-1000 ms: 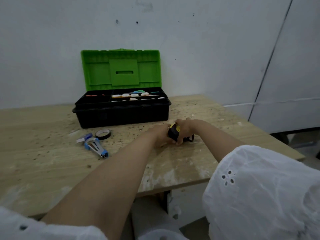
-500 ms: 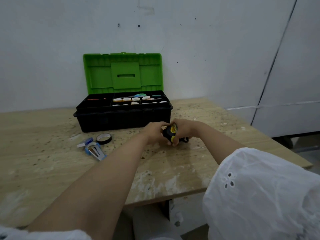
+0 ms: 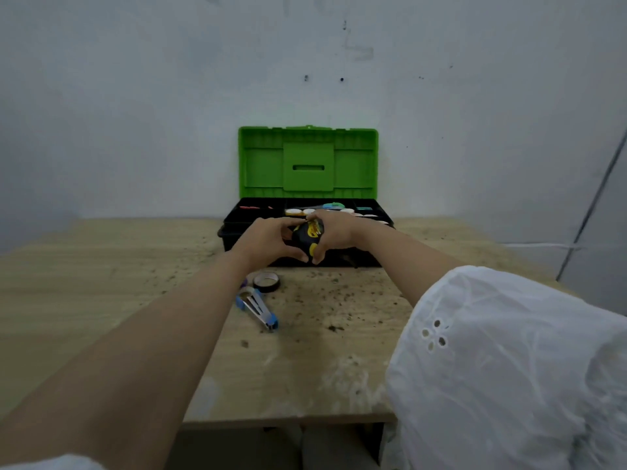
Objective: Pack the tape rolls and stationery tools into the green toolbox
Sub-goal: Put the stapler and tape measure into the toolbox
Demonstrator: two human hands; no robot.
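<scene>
The left hand [image 3: 268, 242] and right hand [image 3: 334, 232] are covering most of a black and yellow tape measure [image 3: 307, 237] and are hiding the middle of the black front wall of the green toolbox [image 3: 264, 164]. The small round pieces [image 3: 298, 212] in its tray are showing too small to identify. The left forearm [image 3: 190, 320] is hiding all but a sliver of a purple object [image 3: 244, 284]. The white sleeve [image 3: 509, 368] is running off the right and bottom edges, covering the near right corner of the table [image 3: 101, 266].

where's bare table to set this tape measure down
Bare table left of the toolbox, and right of it toward the table's edge. Crowded: in front of the toolbox, where the black tape roll and blue tool lie.
</scene>
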